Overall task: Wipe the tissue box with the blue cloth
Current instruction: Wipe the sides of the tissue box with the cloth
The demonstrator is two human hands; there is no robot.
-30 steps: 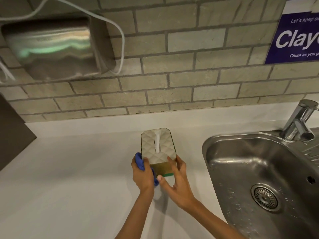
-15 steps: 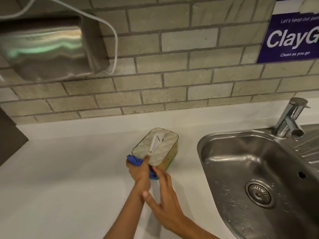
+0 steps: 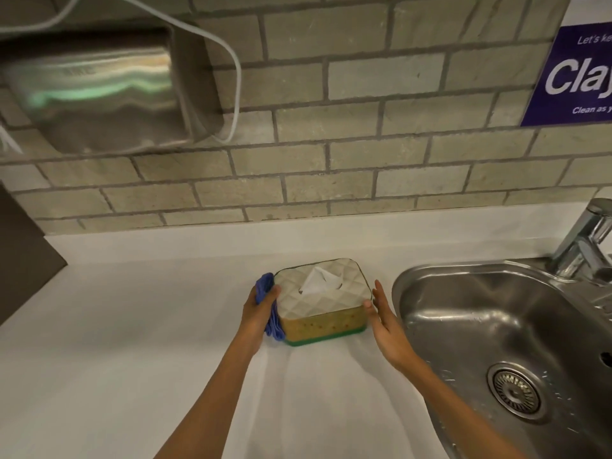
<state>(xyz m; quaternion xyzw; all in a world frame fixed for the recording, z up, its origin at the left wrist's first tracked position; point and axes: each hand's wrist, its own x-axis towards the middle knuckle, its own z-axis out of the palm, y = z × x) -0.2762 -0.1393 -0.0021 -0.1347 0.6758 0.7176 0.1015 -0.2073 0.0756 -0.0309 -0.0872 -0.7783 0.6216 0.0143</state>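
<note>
L hand [image 3: 258, 309] clamping blue cloth [image 3: 270, 306] vs tissue box [image 3: 323, 299] left side; R hand [image 3: 385, 321] open, steadying right corner

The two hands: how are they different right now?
The left hand grips a blue cloth against the tissue box's left side; the right hand is bare. Left fingers curl; right fingers are stretched flat. Both flank the box on the white counter.

We see the tissue box [image 3: 323, 301] upright on the counter, quilted pale lid, tissue poking out, blue cloth [image 3: 270, 308] bunched against its left side.
</note>
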